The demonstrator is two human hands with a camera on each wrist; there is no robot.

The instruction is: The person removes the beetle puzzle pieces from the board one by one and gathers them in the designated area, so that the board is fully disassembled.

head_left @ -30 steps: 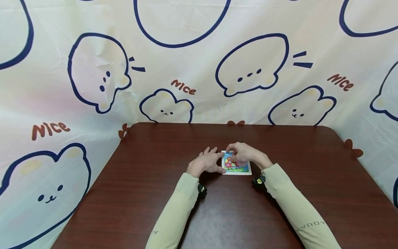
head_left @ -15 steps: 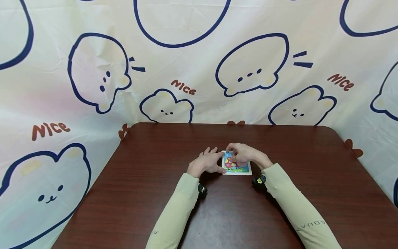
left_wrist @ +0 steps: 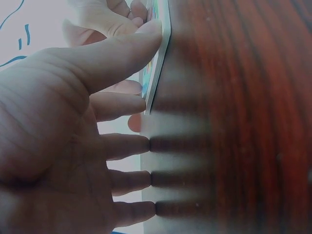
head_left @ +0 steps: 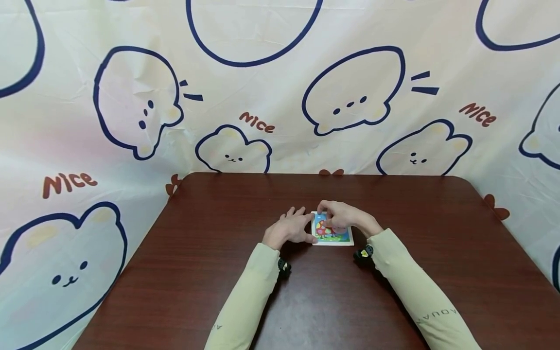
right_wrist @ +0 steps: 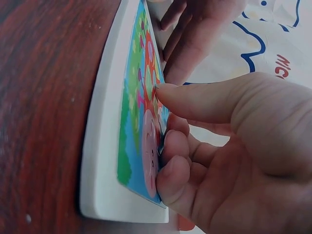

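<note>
A white-bordered picture board point(head_left: 333, 238) with a bright cartoon scene of spotted red mushrooms and a pink round face lies flat on the table. Resting at its left side, my left hand point(head_left: 288, 229) has its fingers spread straight, tips on the tabletop. The left thumb point(left_wrist: 148, 41) lies on the board's near left corner. From the right, my right hand point(head_left: 343, 215) reaches over the picture with curled fingers. In the right wrist view its thumb point(right_wrist: 195, 100) touches the picture, and the bent fingertips point(right_wrist: 173, 180) meet the surface by the pink face. The hand hides part of the picture.
The dark brown wooden table point(head_left: 210, 218) stretches around the board, with rounded far corners. Behind and beside it hangs a pale cloth point(head_left: 280, 97) printed with cartoon bears and "Nice". Both wrists carry small black devices point(head_left: 363, 253).
Both hands hold nearly the same place on the picture board. The view has shifted very slightly.
</note>
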